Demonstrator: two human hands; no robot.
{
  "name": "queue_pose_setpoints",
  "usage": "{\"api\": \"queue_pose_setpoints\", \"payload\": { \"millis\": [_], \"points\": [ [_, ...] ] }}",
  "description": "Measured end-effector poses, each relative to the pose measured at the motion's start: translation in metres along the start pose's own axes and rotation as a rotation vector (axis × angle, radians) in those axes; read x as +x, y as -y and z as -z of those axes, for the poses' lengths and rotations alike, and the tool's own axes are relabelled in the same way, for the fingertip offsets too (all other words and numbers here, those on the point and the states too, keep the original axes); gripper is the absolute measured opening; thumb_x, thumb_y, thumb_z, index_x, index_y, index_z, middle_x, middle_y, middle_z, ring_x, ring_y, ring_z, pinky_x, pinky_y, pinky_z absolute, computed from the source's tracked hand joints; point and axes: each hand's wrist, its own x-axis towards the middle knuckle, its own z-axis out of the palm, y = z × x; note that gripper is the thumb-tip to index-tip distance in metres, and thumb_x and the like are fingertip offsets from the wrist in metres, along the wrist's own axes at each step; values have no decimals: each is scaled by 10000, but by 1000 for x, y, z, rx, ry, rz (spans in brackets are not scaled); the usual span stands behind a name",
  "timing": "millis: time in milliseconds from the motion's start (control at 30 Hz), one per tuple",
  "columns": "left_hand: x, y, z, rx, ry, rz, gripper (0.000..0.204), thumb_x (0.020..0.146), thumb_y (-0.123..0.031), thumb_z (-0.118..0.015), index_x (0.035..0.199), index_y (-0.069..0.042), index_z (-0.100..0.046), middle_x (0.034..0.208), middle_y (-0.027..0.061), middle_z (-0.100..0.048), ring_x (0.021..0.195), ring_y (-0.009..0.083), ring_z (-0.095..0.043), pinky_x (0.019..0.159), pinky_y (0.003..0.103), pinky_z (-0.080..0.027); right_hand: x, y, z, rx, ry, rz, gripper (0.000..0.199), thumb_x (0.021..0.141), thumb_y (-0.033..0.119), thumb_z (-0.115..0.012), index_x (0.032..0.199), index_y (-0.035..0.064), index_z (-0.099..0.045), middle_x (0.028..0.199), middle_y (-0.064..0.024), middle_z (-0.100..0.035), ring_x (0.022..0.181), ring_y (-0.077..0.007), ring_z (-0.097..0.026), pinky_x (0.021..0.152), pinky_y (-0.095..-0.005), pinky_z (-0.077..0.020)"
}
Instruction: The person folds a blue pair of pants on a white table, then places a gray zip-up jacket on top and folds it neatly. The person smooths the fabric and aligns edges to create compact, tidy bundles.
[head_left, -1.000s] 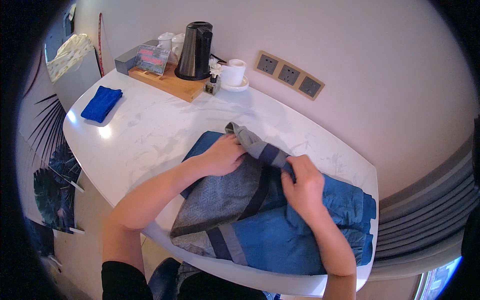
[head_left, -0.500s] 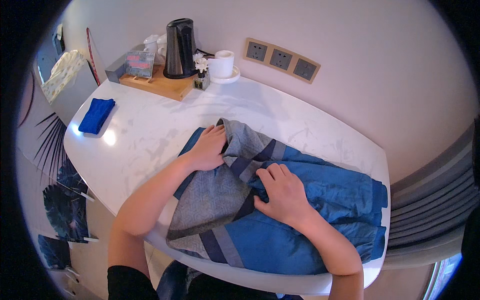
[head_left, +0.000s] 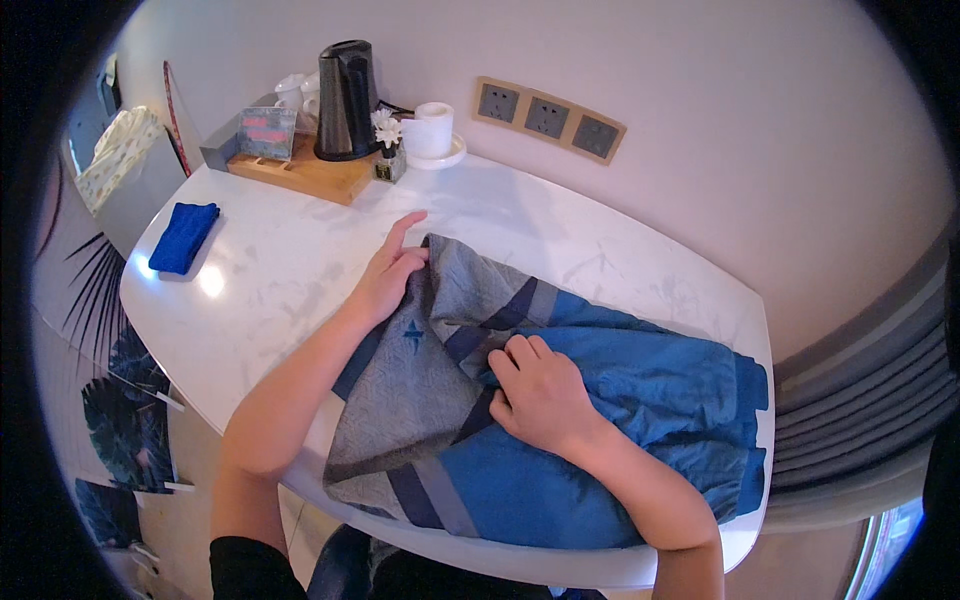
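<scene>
A blue and grey jacket point(head_left: 570, 490) with dark stripes lies spread on the white table point(head_left: 300, 250). Its grey patterned end faces left, where one layer stands up in a raised fold and a small dark star mark shows on the cloth. My left hand point(head_left: 382, 280) is at that fold's upper left edge, index finger stretched out and thumb apart, touching the cloth. Over the middle of the jacket my right hand point(head_left: 545, 390) curls its fingers into the bunched fabric by the dark stripe. Its fingertips are partly hidden in the folds.
A folded blue cloth point(head_left: 184, 238) lies at the far left. Along the back stand a wooden tray point(head_left: 310, 178) with a dark kettle point(head_left: 346, 100), a small flower vase point(head_left: 389, 150) and a white paper roll point(head_left: 430, 130). A grey curtain point(head_left: 870, 400) hangs at the right.
My left hand has come out from beneath the raised fold to its left edge, uncovering the star mark. The right hand keeps its place on the jacket. The whole view has shifted slightly.
</scene>
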Motion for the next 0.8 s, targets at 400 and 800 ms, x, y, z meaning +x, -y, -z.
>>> {"api": "queue_pose_setpoints", "payload": {
  "millis": [400, 800],
  "points": [
    [-12, -15, -12, 600, -198, -145, 278, 853, -148, -700, 1099, -27, -652, 1055, 189, -703, 974, 307, -697, 856, 361, -541, -8, -73, -1, -117, 288, -496, 789, 949, 625, -442, 1494, 58, -379, 1532, -253, -317, 1428, -404, -297, 1149, -534, -262],
    [-30, -40, -23, 638, 43, -693, 281, 834, -11, -590, 1112, -38, -616, 1330, 173, -554, 1253, 363, -510, 1057, 427, -410, -3, -75, -14, -58, -74, -429, 697, 909, 513, -593, 1388, 13, -512, 1456, -252, -419, 1371, -403, -373, 1128, -505, -304]
  ]
}}
